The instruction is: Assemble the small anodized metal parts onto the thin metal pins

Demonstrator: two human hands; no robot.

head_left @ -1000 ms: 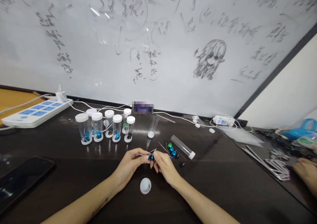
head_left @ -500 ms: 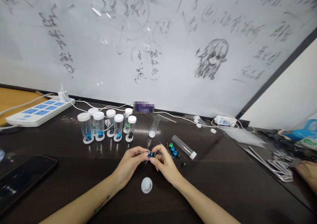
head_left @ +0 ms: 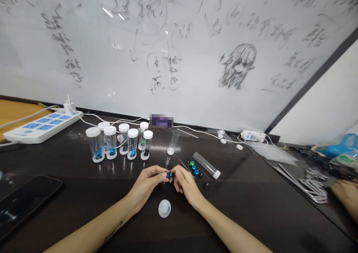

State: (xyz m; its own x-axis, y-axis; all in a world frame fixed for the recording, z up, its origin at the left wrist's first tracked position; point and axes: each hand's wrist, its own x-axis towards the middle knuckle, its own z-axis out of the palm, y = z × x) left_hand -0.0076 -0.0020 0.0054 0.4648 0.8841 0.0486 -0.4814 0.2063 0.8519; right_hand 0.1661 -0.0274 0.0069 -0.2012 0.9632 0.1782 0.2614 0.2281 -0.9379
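Thumb and fingertips of my left hand (head_left: pixel 152 176) pinch a small blue motor (head_left: pixel 169 174) with thin wires. Closed against its right side is my right hand (head_left: pixel 185 182), fingertips on a small dark part beside the blue metal; the fingers hide most of that part. Just right of my right hand lie more small motors, a green one (head_left: pixel 191 164) and blue ones (head_left: pixel 196 172), with wires. A loose black piece (head_left: pixel 206 185) rests nearer to me. Below my hands a round white cap (head_left: pixel 164 208) lies on the dark table.
Several white-capped clear tubes (head_left: pixel 110 143) holding motors stand at left. An uncapped tube (head_left: pixel 173 143) stands behind my hands; another tube (head_left: pixel 207 165) lies at right. A phone (head_left: pixel 28 202), a power strip (head_left: pixel 44 124) and metal strips (head_left: pixel 302 182) near another person's hand (head_left: pixel 345 195) flank the table.
My right fingers have shifted and bunched closer together at the motor's right side. My left hand keeps its pinch. The view has moved slightly.
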